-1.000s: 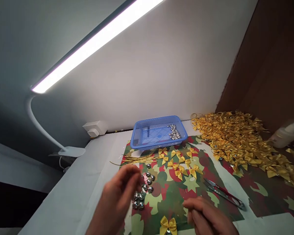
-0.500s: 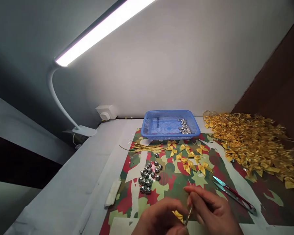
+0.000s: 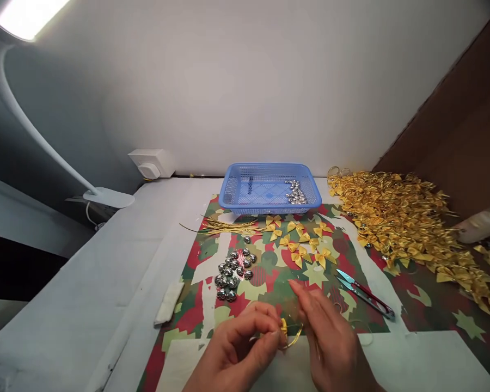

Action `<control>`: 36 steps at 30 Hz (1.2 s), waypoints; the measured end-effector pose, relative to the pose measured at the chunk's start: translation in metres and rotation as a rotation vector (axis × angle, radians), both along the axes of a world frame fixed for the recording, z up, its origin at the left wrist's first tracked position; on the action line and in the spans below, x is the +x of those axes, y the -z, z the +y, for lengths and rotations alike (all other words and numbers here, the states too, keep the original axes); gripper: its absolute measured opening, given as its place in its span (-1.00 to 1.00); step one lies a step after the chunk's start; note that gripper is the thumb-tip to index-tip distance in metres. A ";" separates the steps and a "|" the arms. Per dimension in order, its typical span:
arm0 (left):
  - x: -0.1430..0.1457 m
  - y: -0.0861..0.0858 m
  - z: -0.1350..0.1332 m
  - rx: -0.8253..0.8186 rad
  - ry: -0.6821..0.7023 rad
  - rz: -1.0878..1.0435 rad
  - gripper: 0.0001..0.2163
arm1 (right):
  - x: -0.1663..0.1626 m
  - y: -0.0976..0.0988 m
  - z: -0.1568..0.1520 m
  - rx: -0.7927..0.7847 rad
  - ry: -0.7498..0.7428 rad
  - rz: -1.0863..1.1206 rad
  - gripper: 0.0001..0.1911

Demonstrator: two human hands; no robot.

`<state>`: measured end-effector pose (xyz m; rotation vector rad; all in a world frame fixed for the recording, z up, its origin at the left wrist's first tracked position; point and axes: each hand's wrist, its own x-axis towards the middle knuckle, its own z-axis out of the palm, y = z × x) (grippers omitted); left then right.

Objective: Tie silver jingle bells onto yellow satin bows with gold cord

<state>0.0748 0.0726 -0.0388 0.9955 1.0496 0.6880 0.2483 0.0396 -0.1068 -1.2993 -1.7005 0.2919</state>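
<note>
1. A white-covered table [image 3: 114,261] extends beneath and around the blue basket.
2. A red, green and cream patterned sheet [image 3: 275,296] spreads out in front of the basket.
3. A heap of gold ribbon bows [image 3: 392,218] lies right of the basket.
4. The blue plastic mesh basket [image 3: 265,209] stands near the wall, with small silver bells [image 3: 296,193] in its right part.
5. The left hand [image 3: 245,343], well in front of the basket, has curled fingers, thumb and forefinger pinched on a thin gold cord loop [image 3: 296,338].
6. The right hand [image 3: 329,337], beside it, has its fingers close together; whether it grips anything is unclear.
7. Red-handled metal snips [image 3: 374,299] lie front-right of the basket.
8. A bundle of gold cords [image 3: 228,226] lies front-left.
9. Loose gold bows [image 3: 300,256] sit before the basket.
10. Round silver metal bells [image 3: 233,263] cluster front-left.
11. One partly hidden yellow-gold bow [image 3: 284,325] shows between the hands.
</note>
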 end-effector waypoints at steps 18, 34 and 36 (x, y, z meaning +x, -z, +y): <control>0.013 0.003 -0.003 -0.290 -0.088 -0.151 -0.76 | -0.009 -0.015 -0.007 -0.137 -0.012 0.412 -0.70; 0.002 -0.002 -0.001 -0.308 -0.195 -0.350 -0.78 | 0.001 -0.024 0.005 -0.719 -0.312 1.808 -0.85; 0.001 -0.003 -0.003 -0.301 -0.234 -0.301 -0.77 | -0.001 -0.024 0.006 -0.687 -0.247 1.752 -0.86</control>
